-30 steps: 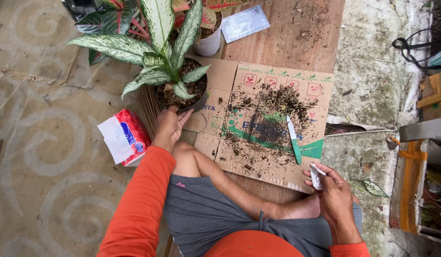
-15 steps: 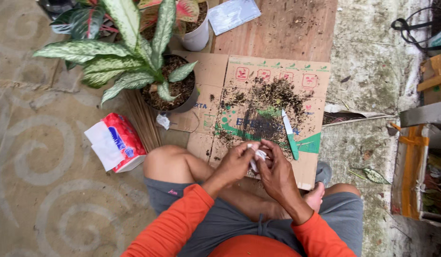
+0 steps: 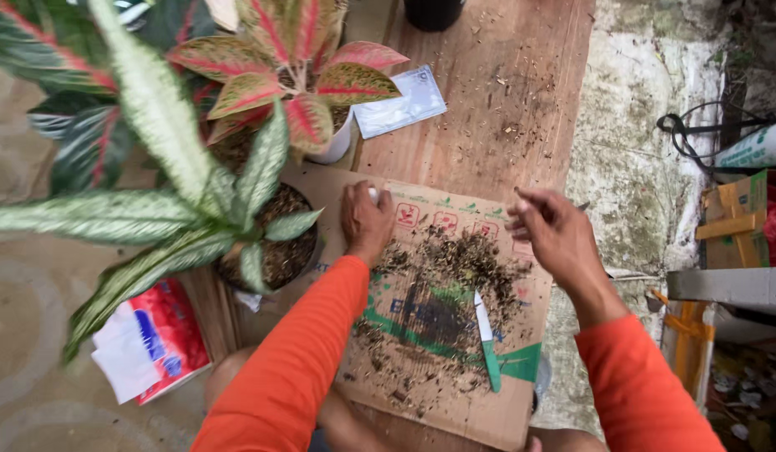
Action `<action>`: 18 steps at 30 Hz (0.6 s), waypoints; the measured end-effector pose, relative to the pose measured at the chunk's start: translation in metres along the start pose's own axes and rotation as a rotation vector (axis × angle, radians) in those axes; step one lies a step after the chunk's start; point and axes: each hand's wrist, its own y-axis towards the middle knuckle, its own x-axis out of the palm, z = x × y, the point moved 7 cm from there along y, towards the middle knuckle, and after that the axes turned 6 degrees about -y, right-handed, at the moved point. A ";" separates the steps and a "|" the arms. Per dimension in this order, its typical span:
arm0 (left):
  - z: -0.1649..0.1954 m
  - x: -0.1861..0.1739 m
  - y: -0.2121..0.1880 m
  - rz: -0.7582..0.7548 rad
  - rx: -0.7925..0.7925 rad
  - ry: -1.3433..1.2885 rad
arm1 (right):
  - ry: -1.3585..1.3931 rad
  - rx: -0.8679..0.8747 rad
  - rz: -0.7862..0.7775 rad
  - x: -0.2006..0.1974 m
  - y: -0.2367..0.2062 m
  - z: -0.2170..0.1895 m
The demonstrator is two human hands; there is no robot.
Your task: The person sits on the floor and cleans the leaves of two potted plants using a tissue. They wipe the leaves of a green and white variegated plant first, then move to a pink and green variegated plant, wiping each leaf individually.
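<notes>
Both hands part, reach far | left hand (image 3: 367,219) pinches small white piece (image 3: 373,193) | right hand (image 3: 554,234) loosely curled, empty | keep grip gentle above soil-strewn cardboard (image 3: 438,310)

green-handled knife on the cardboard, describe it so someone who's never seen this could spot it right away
Find the flattened cardboard sheet strewn with dark soil, lying on the wooden board in front of the person. On its near right part, below the right hand, lies the knife. It is the only slim tool there, with a pale blade and bright green handle.

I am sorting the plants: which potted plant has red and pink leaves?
The plant in the white pot, farther from the person. The nearer plant in the dark pot has green-and-white leaves.
</notes>
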 end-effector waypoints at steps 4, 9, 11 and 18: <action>-0.018 0.014 0.037 0.086 -0.036 0.167 | 0.051 -0.012 -0.086 -0.013 0.101 -0.031; -0.023 0.023 0.046 0.079 -0.045 0.231 | 0.286 -0.096 -0.134 -0.012 0.226 -0.056; -0.018 0.025 0.052 0.088 -0.018 0.255 | 0.372 -0.115 -0.132 -0.005 0.278 -0.067; -0.025 0.035 0.073 0.030 -0.084 0.278 | 0.634 -0.080 -0.172 0.040 0.429 -0.106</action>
